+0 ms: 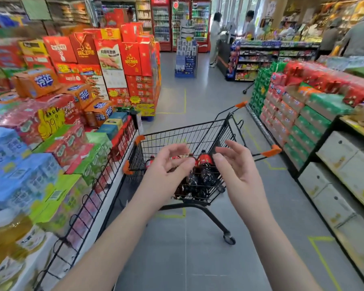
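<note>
In the middle of a supermarket aisle, we hold both hands raised over a black wire shopping cart (183,131), and neither hand touches it.

1. Left hand (168,164): the fingers are loosely curled and relaxed, with the thumb apart from them. It holds nothing. In the head view it overlaps the left part of the basket.
2. Right hand (237,166): the fingers are spread and slightly bent, palm turned toward the left hand. It also holds nothing. A gap separates the two hands.
3. Cola bottles (205,166): several dark bottles with red labels and red caps sit inside the basket, grouped at its near end. They show through the gap between our hands, and the left hand partly hides them.
4. The cart stands on the grey floor (198,259), just beside a wire fence (105,177) on our left. Orange caps (270,152) mark its corners, and one castor (229,239) shows below the frame.

Surroundings: behind the fence, stacked drink cartons (51,122) in red, orange, green and blue fill a display. On our right, wrapped packs (292,114) in red and green are stacked near a shelf of white boxes (336,152). Yellow tape lines (185,101) run across the floor. Far ahead stand glass-door coolers (181,22), and people (215,36) stand near a counter; finer detail there is too blurred to read.
</note>
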The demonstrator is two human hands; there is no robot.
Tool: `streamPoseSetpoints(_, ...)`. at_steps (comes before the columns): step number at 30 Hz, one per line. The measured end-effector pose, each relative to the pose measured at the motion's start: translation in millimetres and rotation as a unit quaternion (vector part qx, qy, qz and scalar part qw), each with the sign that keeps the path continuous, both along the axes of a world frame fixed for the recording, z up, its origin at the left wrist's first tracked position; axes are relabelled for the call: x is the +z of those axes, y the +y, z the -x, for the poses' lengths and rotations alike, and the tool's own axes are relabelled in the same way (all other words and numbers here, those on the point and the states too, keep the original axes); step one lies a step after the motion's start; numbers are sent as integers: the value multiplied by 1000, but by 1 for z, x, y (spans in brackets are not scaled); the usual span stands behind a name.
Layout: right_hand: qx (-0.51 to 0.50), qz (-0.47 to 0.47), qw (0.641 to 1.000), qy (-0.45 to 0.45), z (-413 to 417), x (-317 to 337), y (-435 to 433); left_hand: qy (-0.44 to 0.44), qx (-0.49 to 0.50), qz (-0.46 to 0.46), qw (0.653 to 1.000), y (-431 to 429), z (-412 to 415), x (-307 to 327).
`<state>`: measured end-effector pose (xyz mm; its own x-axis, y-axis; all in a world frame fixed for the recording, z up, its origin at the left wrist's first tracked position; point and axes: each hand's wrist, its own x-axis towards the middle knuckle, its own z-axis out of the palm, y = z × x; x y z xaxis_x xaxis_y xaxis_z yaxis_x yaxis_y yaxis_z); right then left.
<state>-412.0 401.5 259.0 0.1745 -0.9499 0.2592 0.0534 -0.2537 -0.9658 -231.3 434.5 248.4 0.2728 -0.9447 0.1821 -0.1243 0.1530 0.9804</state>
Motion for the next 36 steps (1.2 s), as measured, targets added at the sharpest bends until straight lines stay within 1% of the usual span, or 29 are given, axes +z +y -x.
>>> streamPoseSetpoints(6,11,-4,1000,12,8,3,-97,-9,19,-20,1000,-82,2,-3)
streamPoseSetpoints(14,15,-21,999,26,-16,-7,-182,-12,27,-37,999,-162,-20,-9)
streamPoseSetpoints(20,5,-45,999,28,-55,-19,-251,-3,15,-50,999,-237,-61,-19)
streamPoseSetpoints(26,-18,-44,998,51,-110,-25,-332,16,-18,-53,998,-329,-116,-28)
streamPoseSetpoints(29,-33,-50,996,71,-136,-27,-370,30,-29,-75,996,-371,-142,-32)
streamPoseSetpoints(36,-68,-71,991,91,-181,-40,-440,18,-73,-114,991,-447,-184,-55)
